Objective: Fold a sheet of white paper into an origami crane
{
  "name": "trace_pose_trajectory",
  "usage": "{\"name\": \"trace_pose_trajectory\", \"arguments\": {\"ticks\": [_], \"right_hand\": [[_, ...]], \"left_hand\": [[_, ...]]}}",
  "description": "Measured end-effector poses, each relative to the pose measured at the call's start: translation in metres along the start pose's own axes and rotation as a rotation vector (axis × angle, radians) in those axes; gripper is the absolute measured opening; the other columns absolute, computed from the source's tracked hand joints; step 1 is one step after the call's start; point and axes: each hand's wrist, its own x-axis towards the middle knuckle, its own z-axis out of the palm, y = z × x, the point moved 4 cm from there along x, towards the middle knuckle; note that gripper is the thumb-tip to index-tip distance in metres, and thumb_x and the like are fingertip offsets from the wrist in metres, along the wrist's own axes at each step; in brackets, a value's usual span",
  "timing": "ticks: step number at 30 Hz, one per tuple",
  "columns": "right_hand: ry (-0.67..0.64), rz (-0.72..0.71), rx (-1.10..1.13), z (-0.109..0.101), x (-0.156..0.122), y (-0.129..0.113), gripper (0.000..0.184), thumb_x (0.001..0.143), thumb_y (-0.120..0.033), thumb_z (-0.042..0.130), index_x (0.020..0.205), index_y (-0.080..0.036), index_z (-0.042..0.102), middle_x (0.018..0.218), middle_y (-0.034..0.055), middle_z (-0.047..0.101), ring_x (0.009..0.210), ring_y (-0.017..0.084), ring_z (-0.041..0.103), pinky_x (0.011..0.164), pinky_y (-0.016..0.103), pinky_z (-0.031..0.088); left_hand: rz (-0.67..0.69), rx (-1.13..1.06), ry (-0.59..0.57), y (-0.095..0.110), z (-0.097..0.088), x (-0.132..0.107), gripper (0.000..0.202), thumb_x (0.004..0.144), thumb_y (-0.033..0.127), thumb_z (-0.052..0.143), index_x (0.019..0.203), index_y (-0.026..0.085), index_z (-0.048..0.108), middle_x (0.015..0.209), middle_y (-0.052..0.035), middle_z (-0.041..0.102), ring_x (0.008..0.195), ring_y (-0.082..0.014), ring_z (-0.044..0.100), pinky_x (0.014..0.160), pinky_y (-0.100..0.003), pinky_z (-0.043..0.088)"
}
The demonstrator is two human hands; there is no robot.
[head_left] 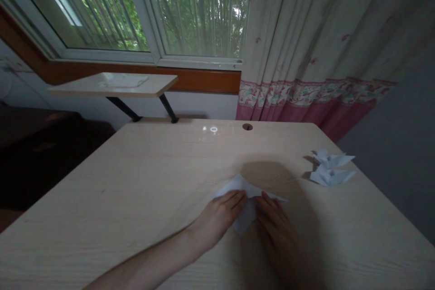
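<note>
A white sheet of paper [243,186], partly folded into a diamond-like shape, lies on the light wooden table [136,190] in front of me. My left hand [219,219] rests on its left part with fingers stretched out flat. My right hand [277,229] presses on its right part, fingers also laid flat, tips meeting the left hand's near the paper's middle. Neither hand lifts the paper. The paper's lower tip shows between the two hands.
Two finished folded white paper figures [331,170] lie near the table's right edge. A small round hole [247,127] is at the table's far edge. A raised shelf [115,84] stands behind left, under the window. A floral curtain [322,54] hangs at right.
</note>
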Motion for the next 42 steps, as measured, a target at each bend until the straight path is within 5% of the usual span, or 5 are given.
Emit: {"name": "trace_pose_trajectory", "arguments": {"ticks": [5,13,20,30,42], "right_hand": [[0.071,0.076,0.114,-0.005,0.001,0.001,0.026,0.091,-0.014,0.042,0.1,-0.018,0.067,0.112,0.0104,0.068,0.107,0.021,0.063,0.089,0.035,0.055],[-0.053,0.01,0.078,0.012,-0.003,0.007,0.053,0.084,-0.004,0.038,0.135,-0.015,0.05,0.137,0.0093,0.052,0.126,0.022,0.049,0.099,0.039,0.049],[-0.168,0.027,0.081,0.012,0.0,0.011,0.04,0.089,-0.015,0.046,0.127,-0.016,0.058,0.132,0.0105,0.056,0.118,0.023,0.057,0.095,0.04,0.052],[-0.06,0.071,0.135,0.009,0.009,0.013,0.035,0.086,-0.009,0.045,0.106,-0.023,0.07,0.115,0.0064,0.069,0.107,0.022,0.063,0.089,0.038,0.054],[0.023,0.305,0.227,0.009,0.019,0.009,0.022,0.087,-0.01,0.044,0.083,-0.022,0.062,0.094,0.0069,0.064,0.088,0.021,0.063,0.077,0.035,0.053]], "left_hand": [[-0.002,-0.006,0.002,0.005,0.003,-0.003,0.049,0.083,0.007,0.047,0.132,0.01,0.048,0.14,-0.014,0.048,0.129,-0.0249,0.046,0.102,-0.036,0.046],[0.001,0.149,0.139,0.008,0.015,-0.005,0.036,0.096,0.035,0.048,0.123,0.012,0.056,0.129,-0.0123,0.059,0.119,-0.0256,0.056,0.093,-0.038,0.052],[0.151,0.194,0.18,0.013,0.003,-0.003,0.025,0.097,0.024,0.047,0.117,0.016,0.058,0.122,-0.0082,0.063,0.116,-0.0226,0.057,0.09,-0.035,0.052],[0.279,0.204,0.126,0.022,-0.003,-0.004,0.022,0.095,0.013,0.045,0.111,0.015,0.059,0.104,-0.0115,0.066,0.097,-0.02,0.061,0.078,-0.03,0.053],[-0.099,-0.263,0.17,0.009,-0.007,0.012,0.006,0.089,0.013,0.053,0.089,0.015,0.059,0.098,-0.0069,0.058,0.092,-0.0188,0.053,0.079,-0.03,0.048]]}}
